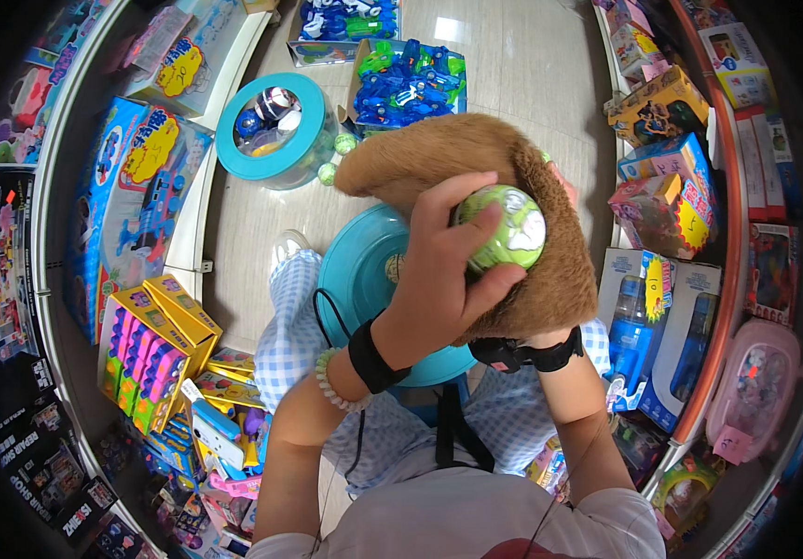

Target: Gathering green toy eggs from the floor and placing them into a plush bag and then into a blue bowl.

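My left hand [436, 279] grips a green and white patterned ball [501, 229], fingers curled round its side. Directly behind the ball is a brown furry cloth [436, 150], folded over and hanging to the right. My right hand [564, 183] is mostly hidden behind this cloth; only some fingers show at its upper right edge, so its grip cannot be made out. Below both hands an open turquoise round tub [345, 258] sits between my knees, with a patterned ball [396, 267] partly visible inside it.
A clear drum with a turquoise rim [230, 150] holds several balls; small green balls [345, 143] lie beside it. Cartons of blue and green plastic toys [408, 84] stand ahead on the floor. Shelves of boxed toys [149, 202] line both sides. A yellow display box [156, 349] is at the left.
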`<state>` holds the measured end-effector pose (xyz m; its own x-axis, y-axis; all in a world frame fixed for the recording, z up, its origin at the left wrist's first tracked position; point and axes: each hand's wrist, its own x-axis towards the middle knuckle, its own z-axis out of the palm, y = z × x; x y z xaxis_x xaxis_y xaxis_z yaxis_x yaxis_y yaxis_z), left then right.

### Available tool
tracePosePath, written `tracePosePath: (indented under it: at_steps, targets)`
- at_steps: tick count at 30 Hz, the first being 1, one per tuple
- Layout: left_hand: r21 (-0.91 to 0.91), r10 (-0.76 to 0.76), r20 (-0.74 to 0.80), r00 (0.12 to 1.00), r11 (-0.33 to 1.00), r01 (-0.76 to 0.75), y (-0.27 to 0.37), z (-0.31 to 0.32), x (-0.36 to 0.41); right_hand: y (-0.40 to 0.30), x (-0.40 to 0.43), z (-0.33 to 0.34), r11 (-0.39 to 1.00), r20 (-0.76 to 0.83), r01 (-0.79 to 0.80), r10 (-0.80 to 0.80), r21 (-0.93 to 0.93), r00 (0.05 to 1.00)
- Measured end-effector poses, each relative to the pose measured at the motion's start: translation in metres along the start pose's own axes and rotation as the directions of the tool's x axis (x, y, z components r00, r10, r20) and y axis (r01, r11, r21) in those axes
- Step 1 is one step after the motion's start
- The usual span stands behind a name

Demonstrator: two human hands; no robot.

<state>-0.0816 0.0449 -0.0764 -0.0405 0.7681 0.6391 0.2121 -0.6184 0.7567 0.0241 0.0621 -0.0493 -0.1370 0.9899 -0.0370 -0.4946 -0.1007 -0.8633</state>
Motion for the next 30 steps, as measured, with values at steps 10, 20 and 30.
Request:
tracePosePath:
  at_steps: [10,20,30]
  targets:
    - [0.181,-0.199,-0.116,0.973,0.959,0.218,0.002,-0.005,0.01,0.027,-0.011,-0.035,0.989,0.044,-0.095,0.101,-0.117,0.994]
    - [-0.378,-0.483,-0.209,0.85,0.842,0.386,0.014,-0.018,0.018,0.022,0.0,-0.003,0.862,0.46,0.271,-0.051,-0.428,0.887]
    - [-0.678,-0.797,0.322,0.511,0.182,0.712,0.023,-0.021,0.011,-0.005,0.016,-0.004,0.132,0.727,0.848,-0.459,-0.513,0.511]
